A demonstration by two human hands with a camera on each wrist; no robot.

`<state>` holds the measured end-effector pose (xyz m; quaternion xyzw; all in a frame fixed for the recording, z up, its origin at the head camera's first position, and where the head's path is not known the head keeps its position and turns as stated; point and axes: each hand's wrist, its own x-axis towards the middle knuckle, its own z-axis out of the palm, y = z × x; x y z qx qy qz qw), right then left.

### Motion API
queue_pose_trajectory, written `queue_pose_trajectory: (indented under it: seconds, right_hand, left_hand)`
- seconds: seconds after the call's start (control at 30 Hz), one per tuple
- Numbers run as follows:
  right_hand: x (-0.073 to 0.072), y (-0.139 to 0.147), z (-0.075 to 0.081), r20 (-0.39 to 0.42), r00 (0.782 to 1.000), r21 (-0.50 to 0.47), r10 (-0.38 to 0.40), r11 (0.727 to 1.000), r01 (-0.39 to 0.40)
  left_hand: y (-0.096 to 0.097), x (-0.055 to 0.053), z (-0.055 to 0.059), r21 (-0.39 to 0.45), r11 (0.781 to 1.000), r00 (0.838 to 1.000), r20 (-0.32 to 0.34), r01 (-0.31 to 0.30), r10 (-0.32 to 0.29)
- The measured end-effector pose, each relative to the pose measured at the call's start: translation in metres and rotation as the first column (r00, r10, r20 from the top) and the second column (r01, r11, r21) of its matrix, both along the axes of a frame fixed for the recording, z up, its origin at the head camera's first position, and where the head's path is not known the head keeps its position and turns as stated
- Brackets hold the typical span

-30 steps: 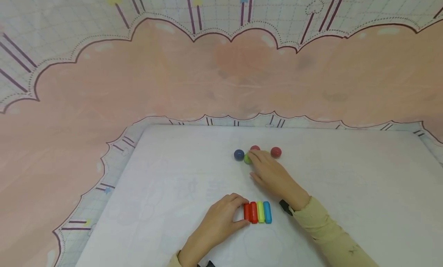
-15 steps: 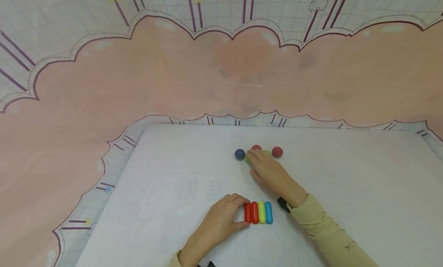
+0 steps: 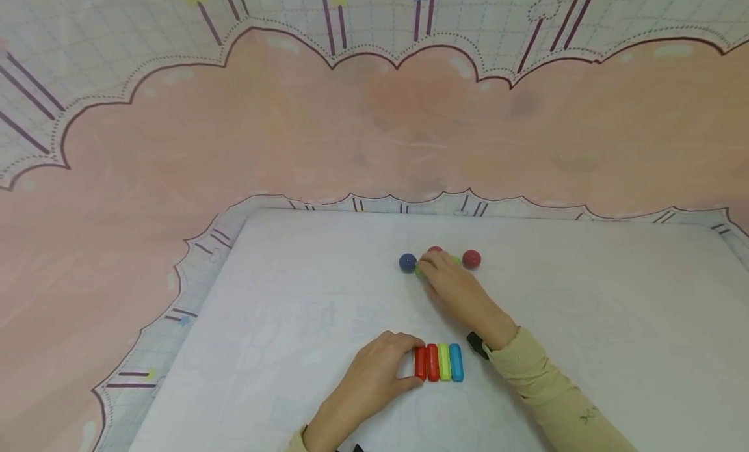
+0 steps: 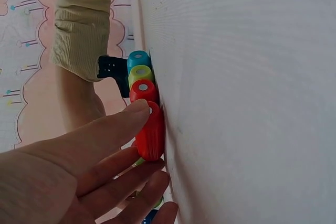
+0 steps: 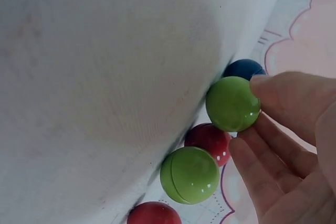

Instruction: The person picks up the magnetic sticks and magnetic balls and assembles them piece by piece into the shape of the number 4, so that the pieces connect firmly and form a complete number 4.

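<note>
My left hand pinches the leftmost red stick between thumb and fingers, the thumb against its near end. Beside it lie another red stick, a yellow-green stick and a blue stick in a row. Each stick has a small silvery dot in the end seen by the left wrist camera. Farther out, my right hand pinches a green ball, its thumb on one side and fingertips on the other. A dark blue ball is close to the green one.
Behind the right hand are a red ball and a second green ball. Another red ball lies to their right. All rest on a white tabletop. Pink patterned cloth surrounds the table.
The right thumb has drawn in towards the fingers at the green ball. My left hand has stayed at the red stick, and the row of sticks lies as before.
</note>
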<state>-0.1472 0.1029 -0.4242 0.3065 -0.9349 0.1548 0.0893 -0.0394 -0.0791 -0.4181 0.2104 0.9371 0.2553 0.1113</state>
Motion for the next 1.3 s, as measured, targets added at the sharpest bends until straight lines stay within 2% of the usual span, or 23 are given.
queue_pose_trajectory:
  seconds: [0.33,0.67,1.0,1.3]
  right_hand:
    - [-0.0025,-0.002,0.0015,0.015,1.0,-0.034,-0.02,0.999,0.021]
    - [-0.0019,-0.0008,0.001,0.04,0.998,-0.037,-0.04,0.998,0.041]
    - [-0.001,0.0003,0.0009,0.075,0.996,-0.037,-0.045,0.998,0.048]
    - [0.0005,0.0027,0.0029,0.084,0.995,-0.035,-0.055,0.998,0.058]
  left_hand:
    - [-0.0008,-0.0002,-0.0003,-0.002,1.0,1.0,-0.007,0.013,-0.013]
    - [-0.0025,-0.0011,-0.0014,0.071,0.997,0.999,-0.016,0.037,-0.036]
    - [-0.0028,-0.0023,0.0019,0.154,0.988,0.999,0.043,0.021,-0.028]
    - [-0.003,-0.0049,-0.0016,0.204,0.979,0.997,0.08,-0.024,0.008]
